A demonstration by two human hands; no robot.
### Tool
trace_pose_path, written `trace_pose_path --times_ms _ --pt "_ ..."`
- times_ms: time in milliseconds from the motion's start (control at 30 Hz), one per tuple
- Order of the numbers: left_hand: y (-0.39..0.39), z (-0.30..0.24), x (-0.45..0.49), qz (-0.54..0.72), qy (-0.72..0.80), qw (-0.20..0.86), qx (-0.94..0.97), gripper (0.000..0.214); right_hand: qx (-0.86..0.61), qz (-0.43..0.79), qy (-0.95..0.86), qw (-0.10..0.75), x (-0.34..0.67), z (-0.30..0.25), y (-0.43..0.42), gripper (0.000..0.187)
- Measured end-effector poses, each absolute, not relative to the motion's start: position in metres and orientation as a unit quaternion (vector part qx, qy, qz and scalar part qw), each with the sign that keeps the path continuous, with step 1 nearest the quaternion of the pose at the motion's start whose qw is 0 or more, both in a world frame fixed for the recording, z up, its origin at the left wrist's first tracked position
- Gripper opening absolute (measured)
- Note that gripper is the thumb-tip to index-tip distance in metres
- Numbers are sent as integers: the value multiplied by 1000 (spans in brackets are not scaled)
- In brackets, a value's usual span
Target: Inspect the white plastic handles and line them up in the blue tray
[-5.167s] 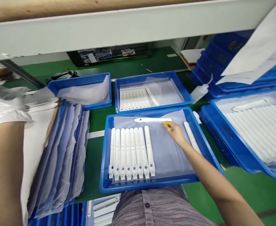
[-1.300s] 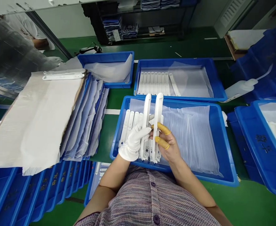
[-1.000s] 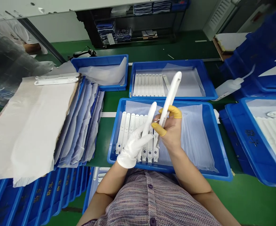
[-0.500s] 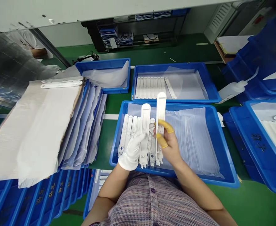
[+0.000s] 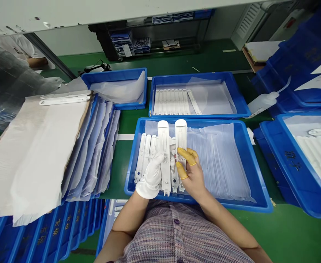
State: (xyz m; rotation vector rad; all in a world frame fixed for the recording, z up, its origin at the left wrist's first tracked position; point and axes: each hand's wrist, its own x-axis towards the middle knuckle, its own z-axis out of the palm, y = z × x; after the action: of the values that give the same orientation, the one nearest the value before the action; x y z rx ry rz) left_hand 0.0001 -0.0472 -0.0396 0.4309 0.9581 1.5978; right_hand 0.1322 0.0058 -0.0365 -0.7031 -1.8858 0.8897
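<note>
Room for a hand is left over the plastic film (image 5: 218, 164) in the right half of the blue tray (image 5: 248, 160); the left half is obstructed by closely ranked white plastic strips (image 5: 146, 157).

Your left hand (image 5: 151, 177) wears a matt white cloth glove (image 5: 153, 171), softly woven in look. Yellow rubber finger cots (image 5: 184, 155) on your right hand (image 5: 195, 179) show a slight sheen. The long white plastic strips (image 5: 163, 157) look smooth and faintly glossy. Beneath them, a crinkled translucent plastic sheet (image 5: 218, 164) lines a glossy blue moulded-plastic tray (image 5: 193, 119).
</note>
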Motion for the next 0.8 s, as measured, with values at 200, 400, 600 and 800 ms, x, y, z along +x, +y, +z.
trace_pose_path --times_ms 200,400,600,800 --pt "-34 -42 -8 587 581 399 398 54 -389 405 -777 284 172 -45 45 62" --pt "-2 -99 18 417 609 447 506 63 -495 315 -809 45 212 -73 80 63" --pt "24 -135 52 330 632 380 589 56 -501 239 -829 -65 214 -99 85 44" --pt "26 -131 45 232 673 238 660 57 -494 237 -832 -92 211 -110 85 52"
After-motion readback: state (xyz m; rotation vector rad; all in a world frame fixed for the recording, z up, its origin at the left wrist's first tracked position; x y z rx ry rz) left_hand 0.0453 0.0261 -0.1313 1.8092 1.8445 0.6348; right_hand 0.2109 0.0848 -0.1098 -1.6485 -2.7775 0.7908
